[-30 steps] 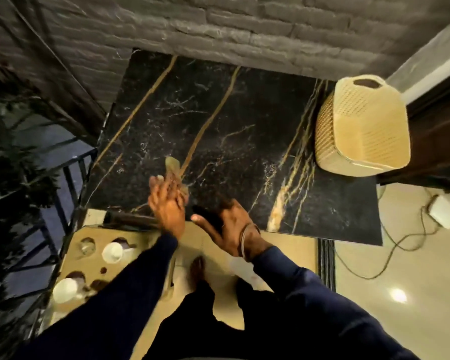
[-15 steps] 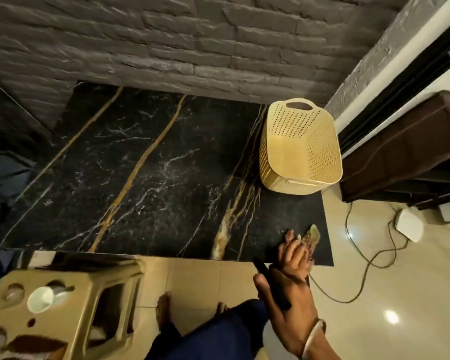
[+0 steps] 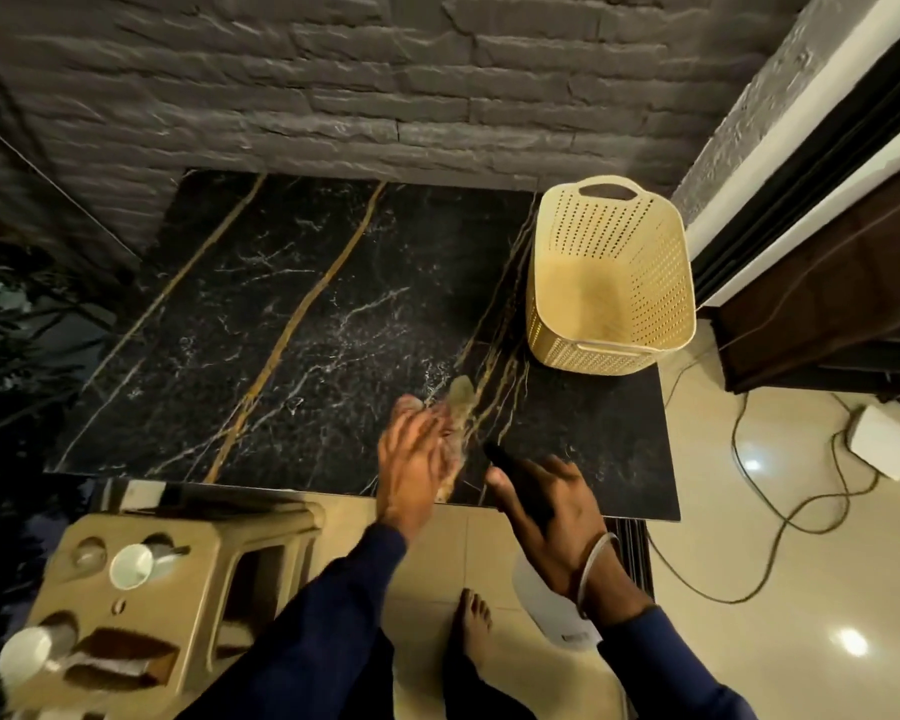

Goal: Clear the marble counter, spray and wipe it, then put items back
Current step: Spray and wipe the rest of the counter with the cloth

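Low at the left, a beige stool (image 3: 188, 558) carries 2 white cups (image 3: 132, 565). Beside it, the left hand (image 3: 411, 459) presses a blurred cloth (image 3: 458, 407) flat on the black marble surface (image 3: 302, 324), its grip spread over the cloth. The right hand (image 3: 546, 517) has its grip clamped on a dark object (image 3: 520, 480). Farther right, a cream basket (image 3: 611, 283) stands on the surface's corner.

My 1 camera sits on my head, above the counter's (image 3: 333, 324) near edge, looking steeply down and forward toward the brick wall (image 3: 385, 85) behind the counter. It is close: the counter fills the middle, the basket (image 3: 611, 283) on its right end, floor tiles (image 3: 801, 563) below it.
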Demonstrator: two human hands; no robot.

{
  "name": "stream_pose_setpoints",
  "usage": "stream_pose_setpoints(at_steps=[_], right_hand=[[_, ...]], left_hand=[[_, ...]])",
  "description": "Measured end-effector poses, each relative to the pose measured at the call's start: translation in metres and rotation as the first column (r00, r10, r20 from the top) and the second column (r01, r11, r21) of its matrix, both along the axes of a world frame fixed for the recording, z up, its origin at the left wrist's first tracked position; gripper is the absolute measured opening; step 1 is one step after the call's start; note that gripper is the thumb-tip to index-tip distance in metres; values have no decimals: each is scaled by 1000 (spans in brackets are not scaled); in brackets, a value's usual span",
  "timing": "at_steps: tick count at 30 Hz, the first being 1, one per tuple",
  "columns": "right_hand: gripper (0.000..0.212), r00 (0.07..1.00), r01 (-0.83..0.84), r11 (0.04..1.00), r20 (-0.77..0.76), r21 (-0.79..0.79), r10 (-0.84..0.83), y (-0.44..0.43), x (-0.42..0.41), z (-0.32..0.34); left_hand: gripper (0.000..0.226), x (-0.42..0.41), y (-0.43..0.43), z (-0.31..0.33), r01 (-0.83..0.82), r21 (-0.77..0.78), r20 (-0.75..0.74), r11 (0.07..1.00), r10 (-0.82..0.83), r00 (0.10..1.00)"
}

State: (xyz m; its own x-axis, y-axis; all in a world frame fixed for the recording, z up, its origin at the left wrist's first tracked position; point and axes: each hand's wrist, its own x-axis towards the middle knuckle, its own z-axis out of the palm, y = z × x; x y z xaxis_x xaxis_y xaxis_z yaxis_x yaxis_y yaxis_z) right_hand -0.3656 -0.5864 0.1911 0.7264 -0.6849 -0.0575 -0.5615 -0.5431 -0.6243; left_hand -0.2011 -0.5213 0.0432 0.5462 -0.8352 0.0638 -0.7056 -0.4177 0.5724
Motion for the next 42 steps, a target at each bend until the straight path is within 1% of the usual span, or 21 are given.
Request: stream_pose_setpoints(at_steps=[1, 3, 5, 6, 8, 11, 13, 16, 20, 25, 28, 30, 32, 33, 34, 35, 36, 37, 38, 40, 42], right_hand=[[62, 1000, 2, 1000, 24, 3, -2, 1, 8, 1], [75, 1000, -13, 1000, 15, -4, 13, 3, 25, 2], [80, 1000, -22, 1000, 9, 18, 22, 3, 45, 5], [77, 999, -24, 1000, 22, 20, 24, 4, 55, 3], [65, 998, -44, 998, 44, 34, 42, 5, 76, 2], [51, 993, -59, 993, 104, 101, 49, 7, 109, -2], [55, 991, -70, 988, 121, 135, 54, 9, 133, -3], [65, 987, -44, 989, 158, 144, 21, 10, 178, -10], [47, 975, -31, 989, 224, 142, -1, 15, 241, -13], [53, 963, -27, 992, 271, 125, -8, 15, 290, -4], [60, 950, 29, 996, 309, 87, -54, -6, 295, 23], [63, 948, 59, 998, 313, 24, -64, -23, 288, 44], [67, 948, 104, 994, 305, -39, -87, -41, 277, 66], [69, 947, 131, 989, 302, -62, -106, -50, 272, 75], [70, 942, 170, 983, 303, -73, -141, -60, 263, 85], [72, 931, 230, 971, 306, -68, -199, -71, 250, 93], [71, 916, 283, 957, 312, -57, -252, -82, 236, 101], [68, 899, 336, 940, 319, -59, -302, -95, 217, 109], [63, 884, 375, 924, 327, -74, -333, -107, 199, 113], [59, 867, 427, 899, 325, -98, -377, -128, 169, 120], [61, 839, 496, 860, 319, -117, -441, -153, 128, 125]], left_hand=[[45, 23, 9, -11, -48, 74, -10, 996, 49, 999], [43, 74, 31, -32, -204, 118, -114, 972, 217, 970], [44, 120, 50, -35, -225, 169, 29, 960, 223, 974], [45, 140, 57, -35, -230, 190, 131, 954, 208, 969], [45, 177, 73, -35, -275, 216, 190, 937, 236, 953], [41, 220, 95, -30, -373, 233, 188, 898, 335, 923], [38, 245, 102, -31, -395, 247, 216, 885, 347, 913], [28, 281, 108, -32, -436, 250, 169, 864, 405, 899], [33, 307, 115, -22, -408, 203, 169, 890, 379, 910], [41, 308, 113, 9, -285, 82, 86, 955, 278, 957], [32, 318, 73, 34, -195, -24, 46, 981, 196, 980], [31, 315, 32, 67, -212, -141, -29, 967, 210, 977], [22, 303, -12, 121, -194, -244, -161, 950, 157, 974], [14, 298, -31, 143, -156, -254, -307, 955, 73, 949], [6, 293, -52, 160, -76, -254, -469, 964, -54, 882], [7, 284, -74, 177, 29, -264, -599, 964, -187, 779], [18, 278, -95, 188, 130, -298, -616, 946, -295, 731], [30, 265, -119, 199, 237, -313, -563, 920, -381, 734], [34, 251, -140, 208, 334, -331, -515, 882, -466, 719], [37, 224, -180, 225, 440, -351, -458, 826, -562, 689], [39, 180, -233, 235, 523, -336, -301, 784, -615, 729]])
